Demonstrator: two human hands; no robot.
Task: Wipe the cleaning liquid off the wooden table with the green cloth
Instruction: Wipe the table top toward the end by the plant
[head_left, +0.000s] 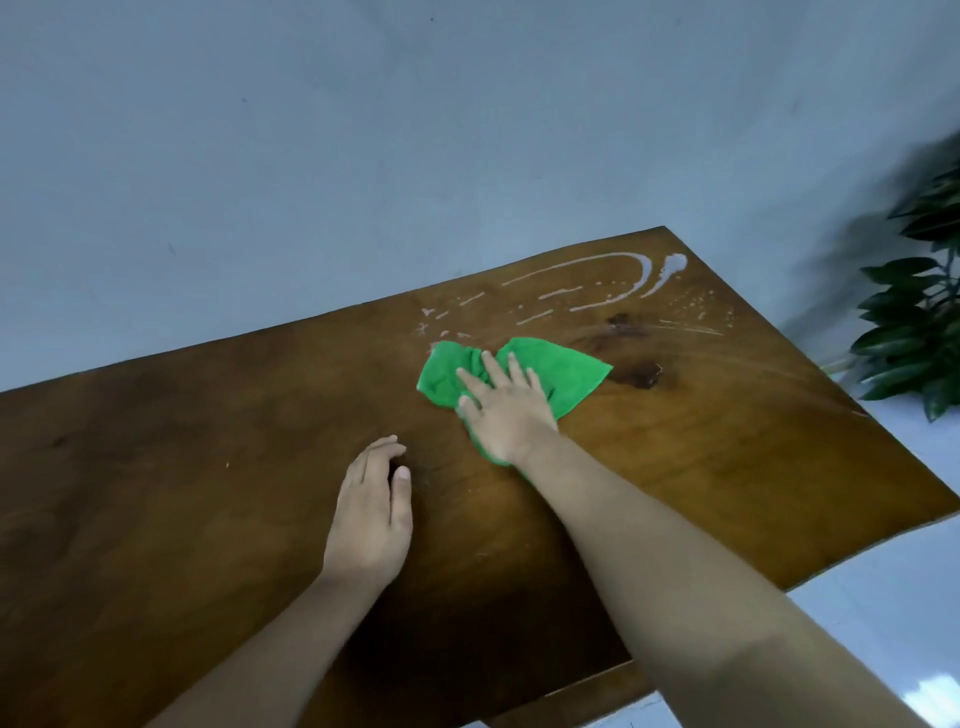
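Green cloth (566, 376) is lying under my right hand (506, 415), fingers (491, 366) spread flat, bunching toward twelve o'clock; my left hand (371, 519) is resting empty, fingers loosely together.

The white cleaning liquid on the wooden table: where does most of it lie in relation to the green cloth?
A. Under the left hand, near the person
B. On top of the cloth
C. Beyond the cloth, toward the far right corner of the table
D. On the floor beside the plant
C: the white streaks of cleaning liquid lie past the green cloth, toward the far right corner of the wooden table, while the right hand presses on the cloth.
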